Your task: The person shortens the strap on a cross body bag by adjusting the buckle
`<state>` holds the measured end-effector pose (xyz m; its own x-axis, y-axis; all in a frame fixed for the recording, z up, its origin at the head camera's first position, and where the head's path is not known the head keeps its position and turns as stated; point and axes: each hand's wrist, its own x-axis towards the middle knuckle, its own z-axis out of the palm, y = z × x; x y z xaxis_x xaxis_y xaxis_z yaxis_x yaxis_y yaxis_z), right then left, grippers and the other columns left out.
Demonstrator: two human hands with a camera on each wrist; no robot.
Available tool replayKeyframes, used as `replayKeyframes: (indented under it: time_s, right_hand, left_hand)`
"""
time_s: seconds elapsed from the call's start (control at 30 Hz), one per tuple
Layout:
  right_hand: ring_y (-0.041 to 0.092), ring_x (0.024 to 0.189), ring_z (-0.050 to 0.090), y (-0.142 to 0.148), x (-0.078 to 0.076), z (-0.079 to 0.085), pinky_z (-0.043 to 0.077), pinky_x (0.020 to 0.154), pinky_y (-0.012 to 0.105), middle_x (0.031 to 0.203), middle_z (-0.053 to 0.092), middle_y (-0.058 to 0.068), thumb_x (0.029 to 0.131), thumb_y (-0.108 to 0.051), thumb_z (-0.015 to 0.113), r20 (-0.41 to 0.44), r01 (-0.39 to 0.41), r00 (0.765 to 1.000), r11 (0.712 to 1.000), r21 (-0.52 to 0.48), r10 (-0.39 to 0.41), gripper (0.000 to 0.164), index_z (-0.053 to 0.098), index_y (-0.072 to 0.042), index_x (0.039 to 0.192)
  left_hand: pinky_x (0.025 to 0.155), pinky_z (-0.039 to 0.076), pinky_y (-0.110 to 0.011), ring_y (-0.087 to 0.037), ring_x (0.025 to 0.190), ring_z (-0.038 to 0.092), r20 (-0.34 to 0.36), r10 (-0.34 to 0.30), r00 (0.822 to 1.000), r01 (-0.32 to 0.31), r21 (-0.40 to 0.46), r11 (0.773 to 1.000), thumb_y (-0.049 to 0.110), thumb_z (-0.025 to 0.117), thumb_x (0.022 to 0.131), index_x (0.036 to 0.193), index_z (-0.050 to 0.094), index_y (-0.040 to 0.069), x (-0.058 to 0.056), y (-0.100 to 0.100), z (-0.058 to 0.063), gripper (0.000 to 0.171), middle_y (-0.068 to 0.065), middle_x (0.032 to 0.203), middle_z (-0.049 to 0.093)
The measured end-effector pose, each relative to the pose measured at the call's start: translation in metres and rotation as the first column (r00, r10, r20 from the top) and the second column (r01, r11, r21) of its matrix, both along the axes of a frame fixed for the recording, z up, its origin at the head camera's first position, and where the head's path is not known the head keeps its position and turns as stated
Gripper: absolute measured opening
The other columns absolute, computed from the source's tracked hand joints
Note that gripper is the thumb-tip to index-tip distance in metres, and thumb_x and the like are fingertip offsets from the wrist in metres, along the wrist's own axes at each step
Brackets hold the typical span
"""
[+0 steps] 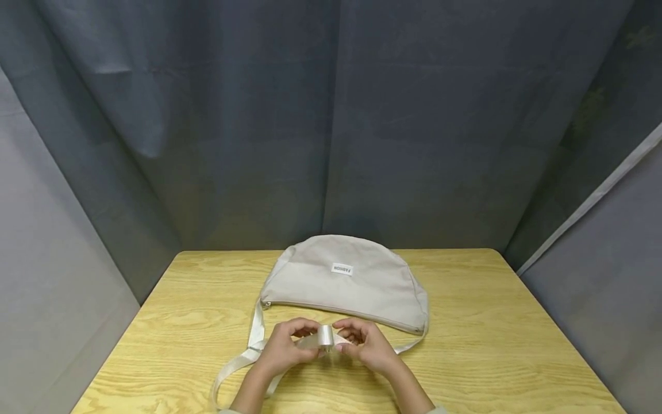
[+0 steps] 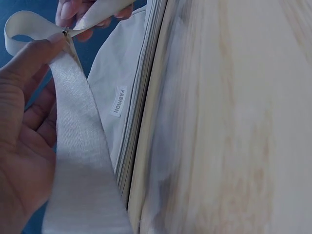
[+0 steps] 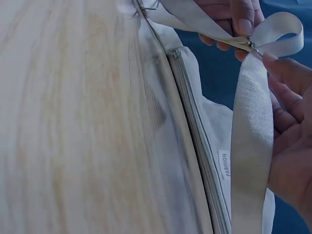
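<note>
A pale beige shoulder bag (image 1: 305,282) lies flat on the table, its zipper edge facing me and its FASHION label upside down. In front of it my left hand (image 1: 283,348) and right hand (image 1: 373,346) pinch the bag's webbing strap (image 2: 80,126) from either side. Between the fingertips a short loop of strap (image 1: 324,334) stands up out of a small metal buckle (image 3: 251,45). Both wrist views show thumbs and fingers right at this buckle. From the right hand the strap runs toward the bag's right corner.
Slack strap (image 1: 227,368) curls over the wooden table (image 1: 496,345) left of the hands and joins the bag's left corner near the zipper pull (image 1: 267,305). Dark grey curtains (image 1: 414,144) hang behind the table, with lighter panels at both sides.
</note>
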<state>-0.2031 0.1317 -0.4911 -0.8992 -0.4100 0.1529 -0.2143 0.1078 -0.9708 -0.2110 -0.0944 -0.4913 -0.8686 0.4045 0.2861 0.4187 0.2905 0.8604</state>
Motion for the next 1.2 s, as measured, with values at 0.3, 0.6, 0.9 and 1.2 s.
replayKeyframes:
  time_s: [0.3,0.6,0.9,1.2]
  right_hand:
    - [0.026,0.086,0.057,-0.013,0.017,0.024,0.043,0.072,0.029,0.095,0.065,0.008,0.074,0.005,0.072,-0.137,0.028,0.990,0.998,0.061,-0.020,0.043,0.060,-0.002,0.115]
    - [0.014,0.083,0.056,-0.018,0.008,0.000,0.045,0.072,0.030,0.093,0.064,-0.003,0.072,0.001,0.077,-0.196,0.086,0.979,0.985,0.148,-0.056,0.046,0.060,-0.010,0.114]
    - [0.010,0.077,0.057,-0.018,0.005,-0.007,0.047,0.067,0.028,0.089,0.064,-0.007,0.070,0.000,0.078,-0.324,0.084,0.946,0.984,0.156,-0.030,0.045,0.061,-0.013,0.111]
    - [0.012,0.074,0.057,-0.012,0.007,-0.007,0.048,0.066,0.030,0.085,0.064,-0.006,0.067,0.000,0.078,-0.310,0.150,0.946,0.977,0.149,-0.098,0.044,0.063,-0.008,0.108]
  left_hand:
    - [0.073,0.047,-0.039,-0.024,0.081,0.061,0.026,0.021,0.999,-0.021,0.007,1.000,-0.001,0.080,0.066,0.098,0.069,0.008,0.014,0.004,0.032,0.035,0.000,0.092,0.068]
    - [0.074,0.047,-0.041,-0.024,0.081,0.061,0.043,0.028,0.999,-0.028,0.007,1.000,-0.002,0.078,0.067,0.097,0.070,0.006,0.017,0.003,0.037,0.032,-0.001,0.092,0.068]
    - [0.076,0.047,-0.049,-0.034,0.085,0.060,0.070,0.031,0.997,-0.035,0.049,0.998,0.000,0.080,0.066,0.096,0.070,0.007,0.012,0.001,0.020,0.032,-0.006,0.094,0.069]
    - [0.074,0.047,-0.038,-0.018,0.083,0.059,-0.014,0.101,0.995,-0.101,0.030,0.994,0.018,0.085,0.066,0.097,0.070,0.015,0.004,-0.011,0.000,0.035,0.000,0.093,0.067]
